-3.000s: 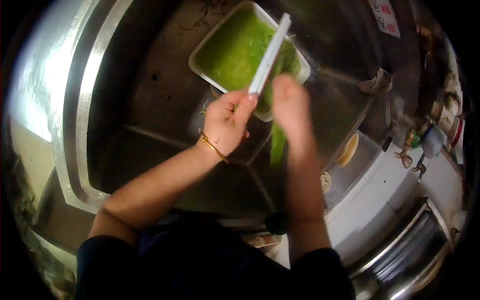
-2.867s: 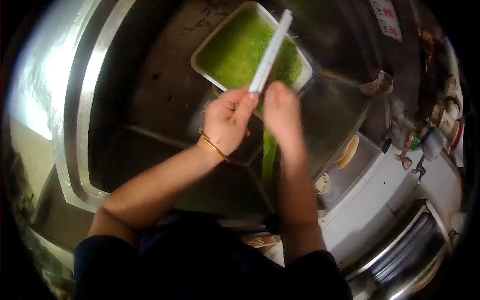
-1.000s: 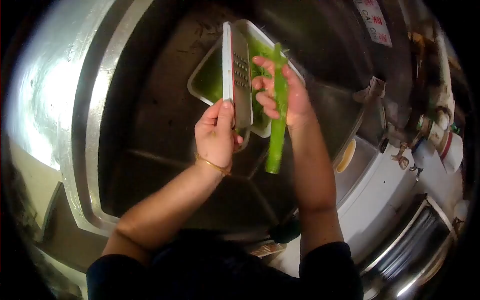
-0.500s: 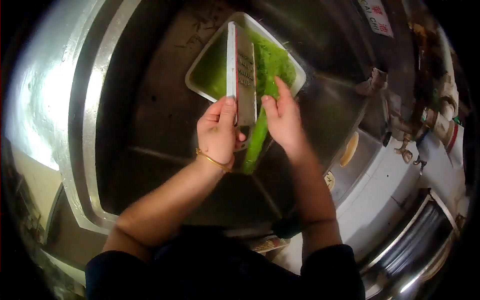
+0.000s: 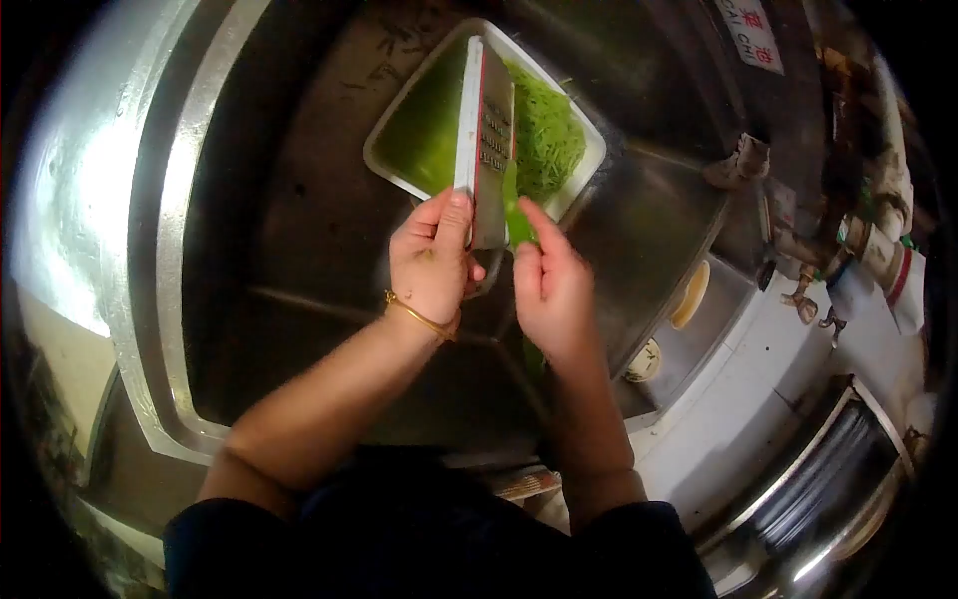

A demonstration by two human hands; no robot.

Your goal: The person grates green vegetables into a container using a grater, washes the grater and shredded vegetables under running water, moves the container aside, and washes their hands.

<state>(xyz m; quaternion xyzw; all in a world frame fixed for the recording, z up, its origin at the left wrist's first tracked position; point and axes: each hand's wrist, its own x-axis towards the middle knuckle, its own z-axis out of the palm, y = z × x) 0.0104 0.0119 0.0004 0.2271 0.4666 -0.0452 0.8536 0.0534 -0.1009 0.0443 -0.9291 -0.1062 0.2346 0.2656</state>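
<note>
Dark sink [image 5: 319,250] — green stalk [image 5: 516,222] above and below the right grip [image 5: 555,295].

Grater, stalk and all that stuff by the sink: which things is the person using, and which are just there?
In use:
- grater, in the left hand
- green vegetable stalk, in the right hand
- white tub
- green shreds, in the tub

Seemingly just there:
- pale yellow dish-like thing
- tap
- CAI CHI sign

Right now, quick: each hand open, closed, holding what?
Left hand: closed, holding the grater by its lower end.
Right hand: closed, holding the green vegetable piece.
</note>
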